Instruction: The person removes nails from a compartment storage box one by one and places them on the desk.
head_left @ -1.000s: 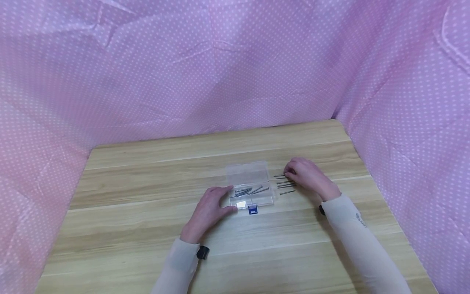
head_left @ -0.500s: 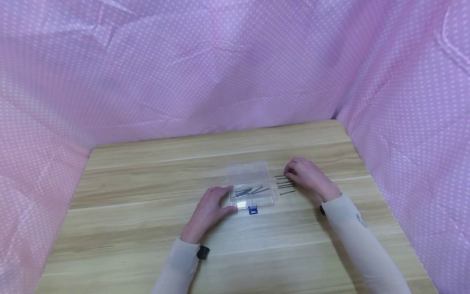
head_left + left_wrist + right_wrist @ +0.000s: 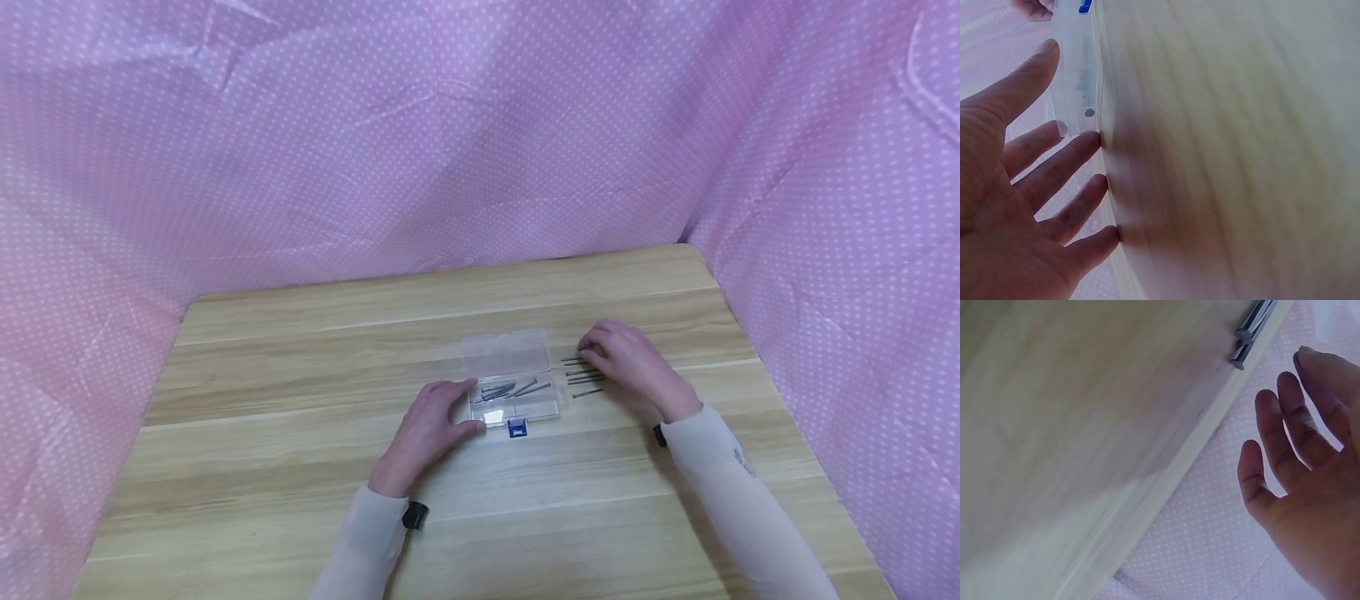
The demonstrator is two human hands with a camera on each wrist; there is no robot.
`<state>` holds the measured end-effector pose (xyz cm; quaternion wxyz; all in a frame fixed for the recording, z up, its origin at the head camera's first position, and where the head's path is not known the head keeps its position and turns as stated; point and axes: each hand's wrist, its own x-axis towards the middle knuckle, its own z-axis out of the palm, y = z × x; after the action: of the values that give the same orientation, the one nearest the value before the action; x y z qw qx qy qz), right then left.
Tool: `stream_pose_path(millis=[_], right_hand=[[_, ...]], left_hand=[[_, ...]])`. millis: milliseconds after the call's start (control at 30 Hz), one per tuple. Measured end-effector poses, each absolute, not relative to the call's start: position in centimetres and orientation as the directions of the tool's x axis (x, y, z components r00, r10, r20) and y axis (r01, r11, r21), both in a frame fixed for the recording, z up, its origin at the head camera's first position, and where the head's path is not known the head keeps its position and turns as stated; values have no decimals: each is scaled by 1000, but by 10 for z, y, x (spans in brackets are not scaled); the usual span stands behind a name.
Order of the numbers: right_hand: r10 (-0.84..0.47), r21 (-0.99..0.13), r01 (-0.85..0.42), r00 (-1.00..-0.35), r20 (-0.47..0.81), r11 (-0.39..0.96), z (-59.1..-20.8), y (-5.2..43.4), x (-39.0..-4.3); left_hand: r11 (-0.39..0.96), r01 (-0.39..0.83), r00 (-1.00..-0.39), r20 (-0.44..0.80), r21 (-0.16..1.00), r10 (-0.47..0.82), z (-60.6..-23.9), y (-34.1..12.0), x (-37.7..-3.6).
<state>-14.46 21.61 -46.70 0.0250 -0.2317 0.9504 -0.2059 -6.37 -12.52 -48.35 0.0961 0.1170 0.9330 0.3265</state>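
Observation:
A small clear plastic box [image 3: 514, 392] lies with its lid open on the wooden table [image 3: 285, 433], several grey nails [image 3: 510, 389] inside and a blue latch [image 3: 517, 428] at its front. My left hand [image 3: 433, 419] rests flat at the box's left end, thumb and forefinger against it. In the left wrist view that hand [image 3: 1029, 187] has straight fingers beside the box [image 3: 1075, 69]. My right hand [image 3: 628, 360] lies over a row of loose nails [image 3: 587, 381] right of the box, fingertips at the farthest ones. The right wrist view shows relaxed fingers [image 3: 1279, 437] near the nails [image 3: 1252, 326].
Pink dotted cloth [image 3: 450, 150] walls the table at the back and both sides. Bare wood stretches left of the box and along the near edge.
My right hand has edged slightly left over the loose nails. The left hand and the box have stayed where they were.

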Motion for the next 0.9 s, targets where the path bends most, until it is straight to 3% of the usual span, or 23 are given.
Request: stream_pose_path(millis=[600, 900], right_hand=[[-519, -395, -600, -800, 300, 696, -469, 196, -121], [-552, -400, -616, -787, 274, 679, -470, 184, -112]], left_hand=[[764, 139, -954, -123, 631, 275, -482, -122, -62], [764, 139, -955, -120, 630, 272, -483, -122, -62]])
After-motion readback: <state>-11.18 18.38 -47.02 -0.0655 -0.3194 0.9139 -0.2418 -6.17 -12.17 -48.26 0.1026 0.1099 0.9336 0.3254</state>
